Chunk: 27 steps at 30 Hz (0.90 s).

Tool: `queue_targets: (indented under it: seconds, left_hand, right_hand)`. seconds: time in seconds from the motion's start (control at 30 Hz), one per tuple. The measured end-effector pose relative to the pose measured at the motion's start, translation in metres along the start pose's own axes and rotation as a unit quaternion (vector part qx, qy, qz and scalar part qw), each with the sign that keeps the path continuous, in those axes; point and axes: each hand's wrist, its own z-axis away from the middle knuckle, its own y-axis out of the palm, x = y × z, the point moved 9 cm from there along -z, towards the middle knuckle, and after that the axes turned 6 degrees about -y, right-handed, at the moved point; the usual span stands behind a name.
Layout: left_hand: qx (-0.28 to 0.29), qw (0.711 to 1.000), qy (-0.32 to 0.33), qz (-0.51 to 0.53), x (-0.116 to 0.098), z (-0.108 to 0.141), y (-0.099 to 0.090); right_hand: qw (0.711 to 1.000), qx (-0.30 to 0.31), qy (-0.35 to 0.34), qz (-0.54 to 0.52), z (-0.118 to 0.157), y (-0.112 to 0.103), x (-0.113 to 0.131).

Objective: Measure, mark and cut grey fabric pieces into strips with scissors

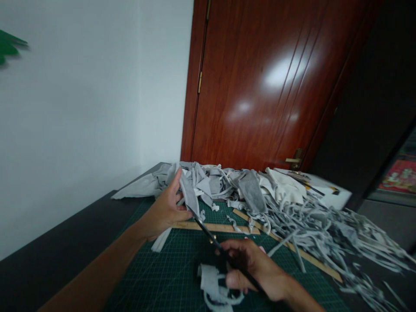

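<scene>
My left hand [167, 210] pinches a grey fabric strip [189, 190] above the cutting mat. A slim black tool with a small brass-coloured part [212, 238] is in my right hand [248, 266], its far end touching or very near the strip's lower end. Whether it is a pair of scissors I cannot tell. Below my right hand, a curled light grey fabric piece [209, 277] lies on the green mat [156, 277]. Two wooden rulers, one level [217, 227] and one slanted [312, 260], lie beyond my hands.
A heap of grey and white fabric [208, 177] runs along the table's back. Many thin grey strips [321, 229] pile up at the right. A white box [334, 195] stands behind them. Further back are a brown door [253, 86] and a white wall [97, 86].
</scene>
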Motion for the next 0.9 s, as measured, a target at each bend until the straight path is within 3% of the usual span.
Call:
queue_targets:
  seconds: [0.9]
  left_hand:
    - [-0.017, 0.999, -0.017, -0.044, -0.0007, 0.0033, -0.0038]
  right_hand:
    - [1.000, 0.000, -0.018, -0.009, 0.0011, 0.0016, 0.0016]
